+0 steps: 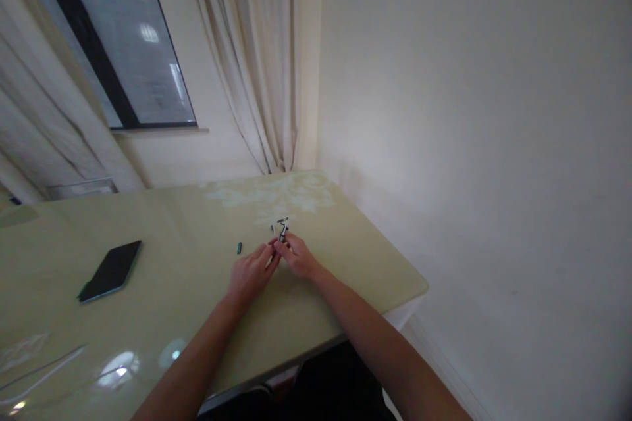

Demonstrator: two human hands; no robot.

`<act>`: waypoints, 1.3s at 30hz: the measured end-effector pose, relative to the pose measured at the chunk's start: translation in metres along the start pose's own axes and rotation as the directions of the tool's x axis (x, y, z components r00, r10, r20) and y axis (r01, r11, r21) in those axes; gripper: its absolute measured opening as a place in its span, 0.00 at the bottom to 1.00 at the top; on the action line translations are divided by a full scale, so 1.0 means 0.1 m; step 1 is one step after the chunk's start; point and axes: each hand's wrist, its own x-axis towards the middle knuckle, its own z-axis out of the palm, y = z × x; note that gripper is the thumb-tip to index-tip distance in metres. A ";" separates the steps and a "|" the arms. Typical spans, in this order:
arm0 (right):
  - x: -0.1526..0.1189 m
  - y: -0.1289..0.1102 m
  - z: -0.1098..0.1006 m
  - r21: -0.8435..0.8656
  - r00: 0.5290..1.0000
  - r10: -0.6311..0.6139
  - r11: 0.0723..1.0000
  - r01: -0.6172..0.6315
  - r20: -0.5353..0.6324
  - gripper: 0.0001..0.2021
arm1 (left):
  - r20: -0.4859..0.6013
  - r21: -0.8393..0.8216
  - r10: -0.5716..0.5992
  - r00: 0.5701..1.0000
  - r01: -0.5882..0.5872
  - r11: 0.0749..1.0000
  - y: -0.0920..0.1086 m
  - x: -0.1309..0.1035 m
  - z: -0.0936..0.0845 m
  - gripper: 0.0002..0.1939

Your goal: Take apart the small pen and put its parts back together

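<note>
My left hand (251, 271) and my right hand (297, 255) meet above the table, with their fingertips pinched together. Between them is a small, slim silver-and-dark object (283, 234), upright and slightly tilted; its exact kind is too small to make out. A thin dark loop (282, 220), like a cord or strap, shows just beyond its top end. The fingers of both hands cover its lower part. Left of the hands lies a short dark piece with a greenish side (239, 248). Another tiny dark-and-white piece (272, 229) is just behind the fingertips.
A black tablet-like slab (112, 270) rests on the glossy pale table (187, 316) at the left. White cables (44, 375) lie at the near left. The table's right edge runs beside a white wall (469, 145); curtains (251, 46) hang behind it.
</note>
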 end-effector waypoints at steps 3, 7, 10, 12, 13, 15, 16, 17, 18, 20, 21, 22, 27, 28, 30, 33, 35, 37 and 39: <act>0.00 0.02 0.00 0.108 0.999 0.011 0.994 -0.008 -0.031 0.21 | -0.042 -0.191 -0.030 0.999 0.021 0.981 -0.04 0.02 -0.01 0.16; 0.00 0.07 -0.07 0.153 0.998 0.032 0.988 -0.024 -0.049 0.19 | -0.179 -0.464 -0.316 0.932 0.204 0.862 -0.20 0.07 -0.10 0.18; -0.02 0.04 -0.12 0.073 0.999 0.042 0.996 -0.044 0.026 0.18 | -0.093 -0.684 -0.393 0.915 0.228 0.693 -0.28 0.09 -0.17 0.20; -0.02 0.01 -0.13 0.036 0.998 0.018 0.999 -0.021 0.065 0.19 | 0.002 -0.795 -0.340 0.941 0.208 0.571 -0.27 0.10 -0.20 0.24; -0.02 0.00 -0.13 0.027 0.997 0.007 1.000 -0.009 0.077 0.21 | 0.034 -0.831 -0.307 0.951 0.197 0.520 -0.26 0.10 -0.21 0.26; -0.02 -0.01 -0.12 0.015 0.996 0.001 1.000 -0.003 0.094 0.25 | 0.064 -0.871 -0.255 0.965 0.178 0.457 -0.22 0.10 -0.22 0.28; -0.03 -0.02 -0.12 0.007 0.995 0.006 1.000 -0.007 0.100 0.26 | 0.073 -0.881 -0.235 0.969 0.173 0.441 -0.20 0.10 -0.22 0.27; -0.03 -0.02 -0.12 -0.001 0.994 0.011 1.000 -0.011 0.105 0.27 | 0.078 -0.887 -0.217 0.973 0.167 0.431 -0.19 0.10 -0.22 0.25; -0.03 -0.02 -0.12 -0.008 0.994 0.015 1.000 -0.014 0.110 0.28 | 0.081 -0.890 -0.204 0.976 0.163 0.426 -0.18 0.10 -0.22 0.23; -0.03 -0.03 -0.13 -0.016 0.991 0.025 1.000 -0.023 0.129 0.29 | 0.089 -0.892 -0.193 0.977 0.164 0.421 -0.19 0.10 -0.22 0.22; -0.03 -0.03 -0.13 -0.019 0.989 0.031 0.999 -0.028 0.143 0.29 | 0.095 -0.893 -0.189 0.977 0.168 0.418 -0.19 0.10 -0.22 0.22; -0.03 -0.03 -0.14 -0.020 0.987 0.036 0.999 -0.033 0.155 0.29 | 0.103 -0.894 -0.187 0.977 0.173 0.414 -0.20 0.10 -0.22 0.23; -0.02 -0.01 -0.15 0.002 0.984 0.044 0.999 -0.045 0.172 0.27 | 0.137 -0.896 -0.186 0.973 0.202 0.397 -0.22 0.10 -0.20 0.23; -0.02 0.00 -0.15 0.002 0.984 0.047 0.999 -0.048 0.169 0.27 | 0.143 -0.895 -0.185 0.972 0.207 0.394 -0.22 0.10 -0.20 0.24; -0.02 0.00 -0.15 0.004 0.985 0.053 0.999 -0.055 0.166 0.26 | 0.147 -0.894 -0.179 0.973 0.208 0.398 -0.21 0.10 -0.20 0.25; -0.02 0.00 -0.15 0.021 0.984 0.064 0.997 -0.068 0.167 0.26 | 0.139 -0.886 -0.174 0.975 0.201 0.419 -0.21 0.10 -0.21 0.23; -0.02 0.00 -0.16 0.014 0.983 0.083 0.996 -0.087 0.161 0.26 | 0.145 -0.879 -0.172 0.974 0.206 0.429 -0.20 0.10 -0.22 0.22; -0.02 0.00 -0.15 0.004 0.983 0.106 0.994 -0.108 0.147 0.27 | 0.161 -0.875 -0.176 0.971 0.222 0.429 -0.20 0.10 -0.22 0.23; -0.02 0.00 -0.15 0.000 0.983 0.119 0.993 -0.121 0.142 0.28 | 0.175 -0.876 -0.188 0.966 0.240 0.419 -0.22 0.09 -0.22 0.23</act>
